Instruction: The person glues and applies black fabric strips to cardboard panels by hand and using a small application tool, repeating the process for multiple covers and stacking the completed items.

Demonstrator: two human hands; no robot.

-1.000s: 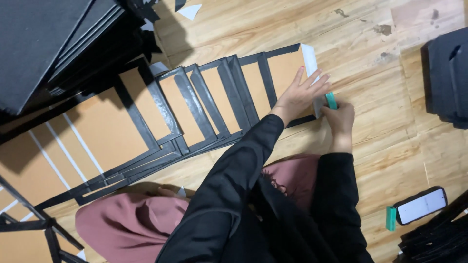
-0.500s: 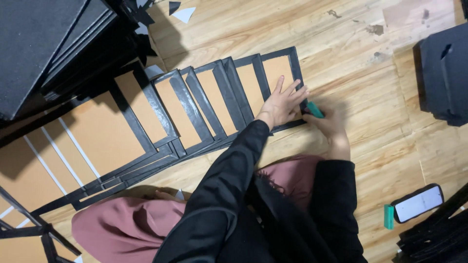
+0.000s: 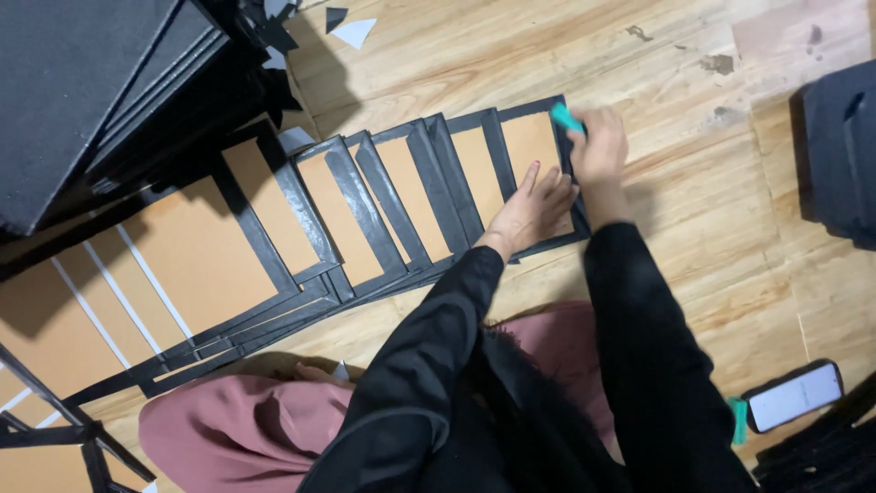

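Several brown cardboard panels with black borders [image 3: 401, 192] lie overlapped in a fan on the wooden floor. My left hand [image 3: 534, 210] presses flat on the rightmost panel [image 3: 527, 146], fingers spread. My right hand [image 3: 598, 151] grips a small teal tool [image 3: 566, 119] and holds it against that panel's black right border near the top corner. Both arms wear black sleeves.
A stack of large black boards [image 3: 100, 82] sits at the upper left. Black items [image 3: 839, 155] lie at the right edge. A phone [image 3: 794, 397] rests on the floor at lower right. White and black paper scraps [image 3: 351, 32] lie at the top. Pink fabric [image 3: 228, 429] covers my legs.
My right hand has slid the teal tool up along the right border, from the lower part to the top corner. The white strip seen there a second ago is gone from view.
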